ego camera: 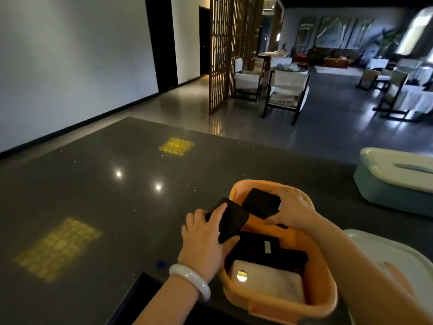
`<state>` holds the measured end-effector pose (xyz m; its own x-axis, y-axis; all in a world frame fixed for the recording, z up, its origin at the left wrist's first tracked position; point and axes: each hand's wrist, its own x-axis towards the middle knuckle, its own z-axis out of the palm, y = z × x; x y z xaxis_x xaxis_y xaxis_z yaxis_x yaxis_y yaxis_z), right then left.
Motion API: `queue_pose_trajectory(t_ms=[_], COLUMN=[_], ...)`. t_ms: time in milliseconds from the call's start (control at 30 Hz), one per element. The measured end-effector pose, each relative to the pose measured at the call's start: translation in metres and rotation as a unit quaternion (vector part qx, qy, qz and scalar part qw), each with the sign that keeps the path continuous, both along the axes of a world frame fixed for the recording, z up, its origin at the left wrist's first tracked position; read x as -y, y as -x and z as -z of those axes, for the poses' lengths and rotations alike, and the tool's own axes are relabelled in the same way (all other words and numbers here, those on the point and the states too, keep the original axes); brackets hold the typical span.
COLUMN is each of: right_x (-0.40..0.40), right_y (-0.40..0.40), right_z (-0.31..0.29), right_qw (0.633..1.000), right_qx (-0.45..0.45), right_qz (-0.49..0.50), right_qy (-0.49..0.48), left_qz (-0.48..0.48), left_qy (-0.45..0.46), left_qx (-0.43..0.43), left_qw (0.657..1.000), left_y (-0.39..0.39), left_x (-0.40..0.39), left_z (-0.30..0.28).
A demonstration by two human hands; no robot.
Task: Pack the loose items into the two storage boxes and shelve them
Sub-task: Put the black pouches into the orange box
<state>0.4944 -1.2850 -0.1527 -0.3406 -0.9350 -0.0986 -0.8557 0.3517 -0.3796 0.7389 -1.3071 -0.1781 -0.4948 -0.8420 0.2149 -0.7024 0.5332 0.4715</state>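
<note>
dark polished surface (98,198) in a dim lounge. orange storage box (316,299) near its front edge, holding black items and a white slab (269,282). left hand (206,240) gripping a flat black case (232,219) over the rim; right hand (293,207) gripping a black square box (261,202) above the interior. teal lidded box (386,186) well apart, far right.

Both forearms are bare with no sleeves showing, the left hand (206,238) has a smooth, pale, glossy bangle (190,281) round its wrist, and the right hand (296,211) wears nothing visible
</note>
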Motion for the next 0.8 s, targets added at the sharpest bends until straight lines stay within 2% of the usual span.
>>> queue_pose_trajectory(t_ms=[167,333,567,800], right_x=[0.023,0.042,0.052,0.054], right_y=[0.010,0.011,0.015,0.015], right_z=[0.015,0.044,0.068,0.066], right_qw=[0.995,0.989,0.981,0.972], right_qx=[-0.042,0.025,0.007,0.083], right_qz=[-0.036,-0.065,-0.083,-0.094], right_qy=[-0.084,-0.128,-0.177,-0.199], left_qz=[-0.027,-0.040,-0.052,-0.066], left_qy=[-0.015,-0.023,-0.035,-0.039], left_qx=[0.027,0.037,0.041,0.031], left_qw=[0.999,0.998,0.997,0.997], left_y=[0.008,0.009,0.013,0.016], left_x=[0.006,0.009,0.011,0.011], left_z=[0.005,0.005,0.003,0.004])
